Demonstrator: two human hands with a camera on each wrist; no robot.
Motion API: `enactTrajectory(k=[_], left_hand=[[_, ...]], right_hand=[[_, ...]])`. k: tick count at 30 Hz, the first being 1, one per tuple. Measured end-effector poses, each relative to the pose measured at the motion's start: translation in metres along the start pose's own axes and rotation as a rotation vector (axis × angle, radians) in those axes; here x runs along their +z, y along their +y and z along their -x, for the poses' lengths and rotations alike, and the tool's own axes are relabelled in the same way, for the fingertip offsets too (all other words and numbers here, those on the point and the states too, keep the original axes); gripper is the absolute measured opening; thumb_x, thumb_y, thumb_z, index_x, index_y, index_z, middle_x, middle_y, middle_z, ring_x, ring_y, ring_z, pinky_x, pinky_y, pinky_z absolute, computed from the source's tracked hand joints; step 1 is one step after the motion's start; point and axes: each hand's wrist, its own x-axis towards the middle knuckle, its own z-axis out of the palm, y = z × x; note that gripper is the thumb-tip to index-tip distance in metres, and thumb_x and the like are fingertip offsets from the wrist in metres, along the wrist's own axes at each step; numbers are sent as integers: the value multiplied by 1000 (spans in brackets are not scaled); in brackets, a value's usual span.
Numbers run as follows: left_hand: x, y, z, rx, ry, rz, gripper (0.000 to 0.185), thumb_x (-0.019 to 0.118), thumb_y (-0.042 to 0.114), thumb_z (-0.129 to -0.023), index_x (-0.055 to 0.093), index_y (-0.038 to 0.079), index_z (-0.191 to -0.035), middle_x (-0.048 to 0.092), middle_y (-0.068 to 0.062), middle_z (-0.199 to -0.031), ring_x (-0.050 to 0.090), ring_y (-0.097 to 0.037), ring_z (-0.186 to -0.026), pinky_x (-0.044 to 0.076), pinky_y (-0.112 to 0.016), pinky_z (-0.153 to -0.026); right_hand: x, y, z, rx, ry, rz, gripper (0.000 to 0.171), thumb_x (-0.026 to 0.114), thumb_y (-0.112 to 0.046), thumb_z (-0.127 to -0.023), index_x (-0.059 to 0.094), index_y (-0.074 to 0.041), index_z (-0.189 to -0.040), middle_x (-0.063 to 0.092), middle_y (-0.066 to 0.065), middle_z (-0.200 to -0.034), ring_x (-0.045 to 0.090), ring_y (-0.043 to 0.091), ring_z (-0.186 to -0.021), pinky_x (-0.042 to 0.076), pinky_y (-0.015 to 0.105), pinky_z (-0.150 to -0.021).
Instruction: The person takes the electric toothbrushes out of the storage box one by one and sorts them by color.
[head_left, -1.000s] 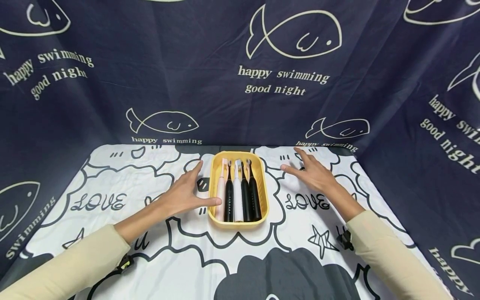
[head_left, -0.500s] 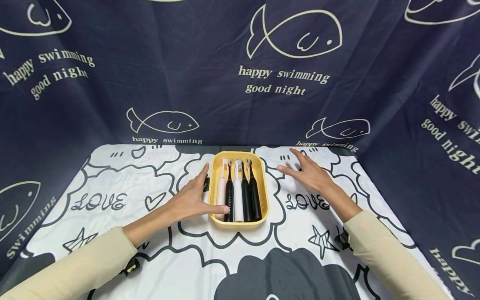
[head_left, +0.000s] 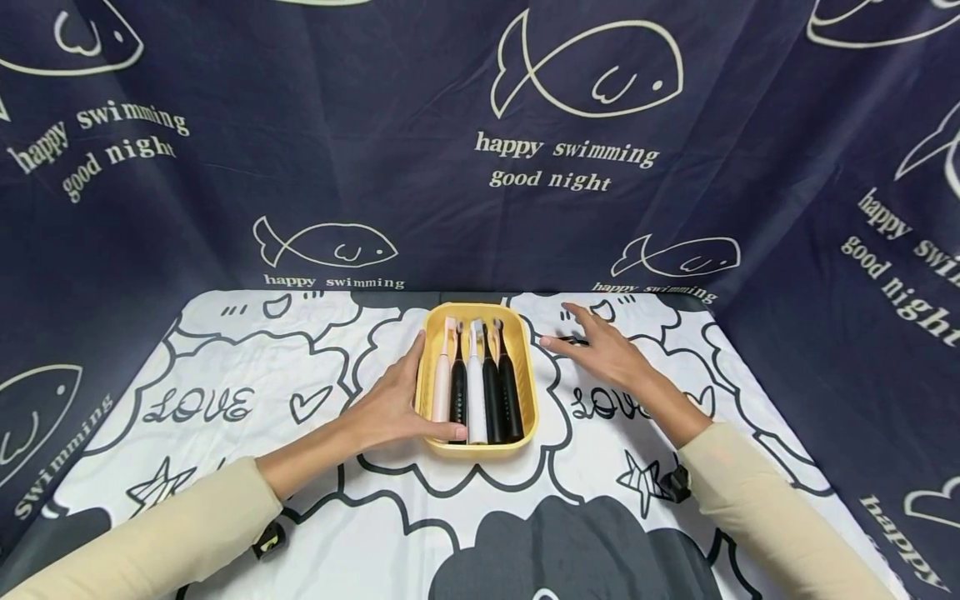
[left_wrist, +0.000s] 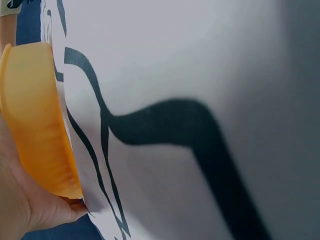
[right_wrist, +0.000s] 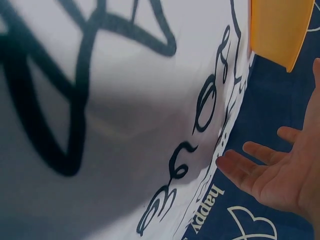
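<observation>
A yellow plastic basket [head_left: 529, 396] sits mid-table holding several electric toothbrushes side by side: a pale pink one [head_left: 442, 392], a white one [head_left: 475, 400] and black ones [head_left: 510, 404]. My left hand [head_left: 386, 404] is at its left side, fingers extended along the outer wall, thumb reaching over the front left corner. In the left wrist view the palm and a finger lie right at the basket's wall [left_wrist: 40, 115]. To the right of the basket, my right hand [head_left: 607, 354] hovers with fingers spread, holding nothing. The right wrist view shows a gap between it and the basket [right_wrist: 282, 30].
A white cloth [head_left: 300, 367] with black cartoon outlines covers the table. Dark blue curtains [head_left: 420, 150] printed with fish and lettering rise behind it and along both sides. Dark wrist devices [head_left: 270, 537] show below the sleeves.
My left hand has moved right, from beside the basket to its left wall and front corner. The right hand has come left, nearer to the basket. Basket and toothbrushes have stayed put.
</observation>
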Motion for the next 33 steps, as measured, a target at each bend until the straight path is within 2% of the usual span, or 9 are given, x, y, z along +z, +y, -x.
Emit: enactTrajectory(k=[7,13,18,25,33], left_hand=[[2,0,1,-32,-41,48,164,103,64,-71,-7,15,-183,15,-22,-189,28,-44,-172,31,-67,-136],[3,0,2,-81,-86,19,168,100,74,-68,-11,21,-182,16,-21,-189,33,-46,-170,35,-68,-134],[4,0,2,-72,-86,30,171,103,72,-66,-12,19,-182,19,-24,-188,36,-45,-168,37,-67,-133],[3,1,2,-66,-97,22,177,106,70,-62,-14,17,-182,13,-24,-189,35,-47,-168,37,-66,-133],[2,3,1,-53,-106,31,180,108,67,-61,-16,13,-181,22,-31,-185,41,-46,-166,38,-64,-133]], right_hand=[[7,-8,1,-30,-4,-4,105,55,-88,-100,27,-27,-181,38,24,-181,40,52,-165,34,77,-129],[11,-11,2,-63,-8,-12,101,55,-86,-102,28,-27,-180,40,22,-181,43,51,-163,36,77,-128],[14,-14,3,-79,-6,-36,102,57,-86,-101,30,-26,-180,38,19,-182,47,50,-161,39,76,-126],[18,-19,4,-96,-12,-73,100,59,-83,-101,31,-27,-179,38,18,-182,54,48,-156,44,74,-123],[23,-23,4,-133,-12,-161,92,66,-74,-104,37,-24,-176,45,18,-179,57,49,-154,47,70,-124]])
